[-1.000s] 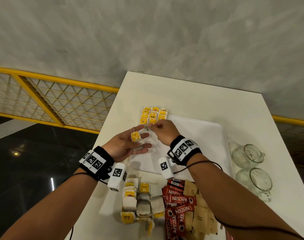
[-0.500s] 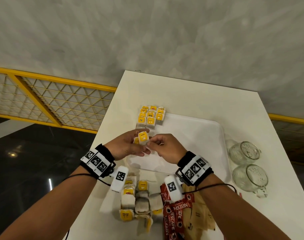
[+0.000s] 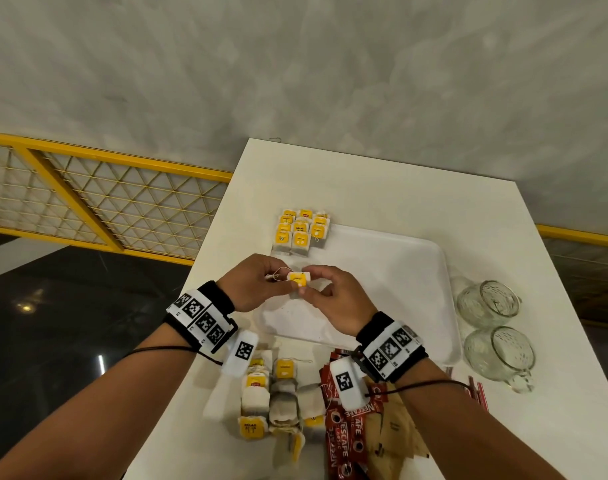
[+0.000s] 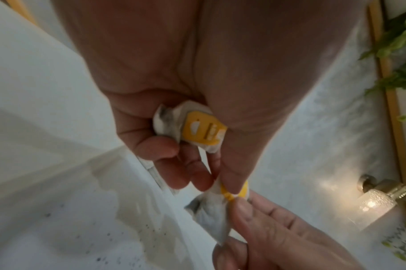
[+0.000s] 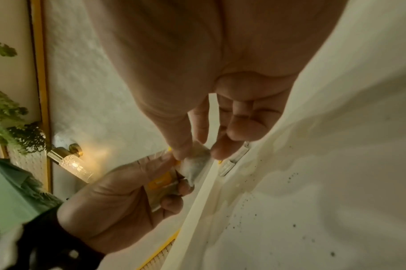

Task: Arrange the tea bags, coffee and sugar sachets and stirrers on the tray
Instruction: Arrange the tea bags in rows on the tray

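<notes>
Above the tray's [image 3: 416,271] left part, the left hand [image 3: 250,282] and right hand [image 3: 333,299] both pinch one tea bag [image 3: 298,279] between them. The left hand also holds a second bag [image 4: 197,129] curled in its palm.

Yellow-tagged white paper tea bags [image 3: 299,231], red Nescafe coffee sachets [image 3: 344,441], brown paper sugar sachets [image 3: 396,431], white plastic tray [image 3: 410,271], b/w checker-pattern wristbands [image 3: 200,317].

A white table [image 3: 382,188] stands against a grey wall [image 3: 295,64]. At 9 o'clock is a yellow fence [image 3: 98,202] over a dark shiny floor [image 3: 70,306]. A wall lamp [image 5: 72,164] glows by green leaves [image 5: 5,109].
</notes>
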`<state>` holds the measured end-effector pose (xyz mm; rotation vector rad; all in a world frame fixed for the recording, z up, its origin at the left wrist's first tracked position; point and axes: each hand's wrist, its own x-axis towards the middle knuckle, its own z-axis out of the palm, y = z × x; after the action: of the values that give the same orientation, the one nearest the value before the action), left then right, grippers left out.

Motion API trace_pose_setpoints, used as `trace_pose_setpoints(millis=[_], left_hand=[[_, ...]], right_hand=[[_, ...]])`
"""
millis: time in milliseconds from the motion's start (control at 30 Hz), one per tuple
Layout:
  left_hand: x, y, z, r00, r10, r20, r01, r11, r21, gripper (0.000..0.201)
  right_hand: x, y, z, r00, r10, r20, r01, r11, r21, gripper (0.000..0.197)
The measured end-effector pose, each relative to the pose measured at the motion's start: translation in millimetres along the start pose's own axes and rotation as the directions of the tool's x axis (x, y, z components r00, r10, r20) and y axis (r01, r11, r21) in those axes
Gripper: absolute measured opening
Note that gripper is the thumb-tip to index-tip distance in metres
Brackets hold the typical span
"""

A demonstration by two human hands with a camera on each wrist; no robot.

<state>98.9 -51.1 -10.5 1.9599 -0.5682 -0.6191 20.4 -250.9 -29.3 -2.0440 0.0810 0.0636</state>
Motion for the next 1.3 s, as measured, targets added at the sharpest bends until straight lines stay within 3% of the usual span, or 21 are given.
trace_pose_setpoints(millis=[100,233,333,433,600,733,967,1100,1167,1300], left_hand=[[2,6,2,0.999,0.026,-0.038,-0.027,1.0,-0.012,0.009],[4,4,5,0.996,0.037,-0.084,-0.04,0.999,-0.036,0.011],[4,2,7,0.997,-0.022,-0.079,0.02,0.999,-0.027,0.008],[5,3,10,0.995,-0.056,-0.085,0.054,0.998,-0.028,0.019],[8,2,11,0.972,-0.178,-0.152,0.154,0.976,-0.156,0.008],[9,-1,8,0.942,-0.33,-0.063,0.283,0.88,-0.381,0.022],[11,-1,8,0.912,-0.406,0.053,0.347,0.696,-0.629,0.053],[9,-6,7,0.917,-0.365,0.159,0.351,0.55,-0.758,0.078],[8,-8,6,0.933,-0.303,0.197,0.337,0.537,-0.773,0.086],[5,-8,4,0.952,-0.217,0.216,0.303,0.57,-0.764,0.082]], right_hand=[[1,0,4,1.0,-0.005,-0.015,0.004,0.999,-0.033,0.017],[4,1,3,1.0,0.013,-0.02,-0.012,1.0,0.023,0.014],[8,-2,-2,1.0,0.012,0.001,-0.012,0.997,0.076,0.014],[13,-5,-6,1.0,0.003,0.025,-0.004,0.998,0.061,0.014],[33,-6,-17,0.995,0.057,-0.079,-0.053,0.997,0.051,0.012],[67,4,-32,0.977,0.113,-0.183,-0.123,0.992,-0.042,0.01],[95,26,-26,0.944,0.256,-0.206,-0.293,0.94,-0.176,0.013],[97,21,-20,0.939,0.272,-0.209,-0.317,0.923,-0.22,0.014],[97,20,-18,0.933,0.285,-0.221,-0.335,0.913,-0.233,0.017],[91,17,-19,0.92,0.291,-0.262,-0.34,0.927,-0.162,0.025]])
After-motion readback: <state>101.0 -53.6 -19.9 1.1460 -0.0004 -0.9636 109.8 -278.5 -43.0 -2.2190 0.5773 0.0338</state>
